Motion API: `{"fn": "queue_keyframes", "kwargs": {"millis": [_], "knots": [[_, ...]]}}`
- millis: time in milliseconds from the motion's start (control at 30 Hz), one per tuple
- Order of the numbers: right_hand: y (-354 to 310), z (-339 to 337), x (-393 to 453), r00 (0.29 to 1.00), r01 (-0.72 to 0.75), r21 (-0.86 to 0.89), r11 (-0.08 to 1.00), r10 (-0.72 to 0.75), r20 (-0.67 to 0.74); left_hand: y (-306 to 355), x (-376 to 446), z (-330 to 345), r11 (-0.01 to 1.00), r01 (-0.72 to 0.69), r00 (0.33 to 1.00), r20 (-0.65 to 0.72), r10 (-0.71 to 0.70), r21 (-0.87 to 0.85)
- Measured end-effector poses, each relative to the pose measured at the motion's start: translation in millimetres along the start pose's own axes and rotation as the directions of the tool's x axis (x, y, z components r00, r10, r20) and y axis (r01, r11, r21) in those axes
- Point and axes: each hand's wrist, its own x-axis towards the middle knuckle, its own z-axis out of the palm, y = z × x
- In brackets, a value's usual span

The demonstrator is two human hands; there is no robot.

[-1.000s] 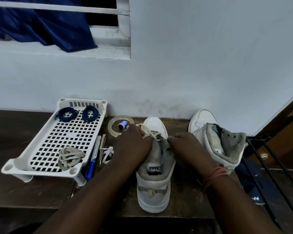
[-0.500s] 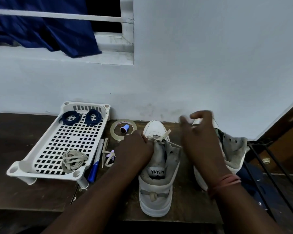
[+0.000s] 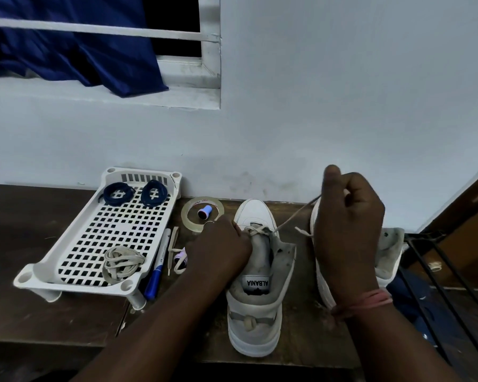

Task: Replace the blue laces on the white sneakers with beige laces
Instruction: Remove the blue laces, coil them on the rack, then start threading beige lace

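A white sneaker (image 3: 255, 304) stands heel toward me at the table's middle, with a beige lace (image 3: 293, 217) threaded through its front eyelets. My left hand (image 3: 218, 248) grips the shoe's left collar beside the tongue. My right hand (image 3: 345, 224) is raised to the right and pinches the lace's end, so the lace runs taut up from the eyelets. The second white sneaker (image 3: 389, 252) stands behind my right hand, mostly hidden. Two coiled blue laces (image 3: 134, 193) lie at the far end of a white perforated tray (image 3: 66, 260). Another bundled beige lace (image 3: 122, 261) lies at the tray's near end.
A tape roll (image 3: 203, 212) with a small blue cap inside lies behind the left shoe. A blue pen (image 3: 158, 271) and a loose lace piece (image 3: 177, 255) lie beside the tray. A black wire rack (image 3: 453, 285) stands at the right, the wall close behind.
My right hand left the shoe's collar and rose up to the right, drawing the beige lace out taut. My left hand stayed on the shoe.
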Motion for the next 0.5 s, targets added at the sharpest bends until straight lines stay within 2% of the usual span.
{"fn": "queue_keyframes", "kwargs": {"millis": [67,167,233,333,433,500], "knots": [[8,2,-4,0.995,-0.039,-0.040,0.998,0.043,0.091,0,0,-2,1.000,0.003,1.000,0.007,-0.003,-0.004],[25,3,-7,0.941,-0.157,-0.216,0.964,0.212,0.265,1,2,-9,1.000,0.009,0.998,0.060,-0.009,0.001],[34,3,-8,0.875,-0.193,-0.354,0.915,0.324,0.359,5,3,-20,0.999,0.030,0.988,0.150,-0.023,-0.046],[44,7,-8,0.747,-0.133,-0.541,0.830,0.443,0.496,5,13,-30,0.963,0.168,0.961,0.253,-0.112,-0.211],[47,9,-8,0.627,-0.272,-0.579,0.769,0.598,0.499,0,20,-33,0.885,0.271,0.949,0.260,-0.179,-0.379],[47,8,-6,0.603,-0.272,-0.586,0.763,0.610,0.515,-4,21,-33,0.852,0.279,0.948,0.265,-0.173,-0.442]]}}
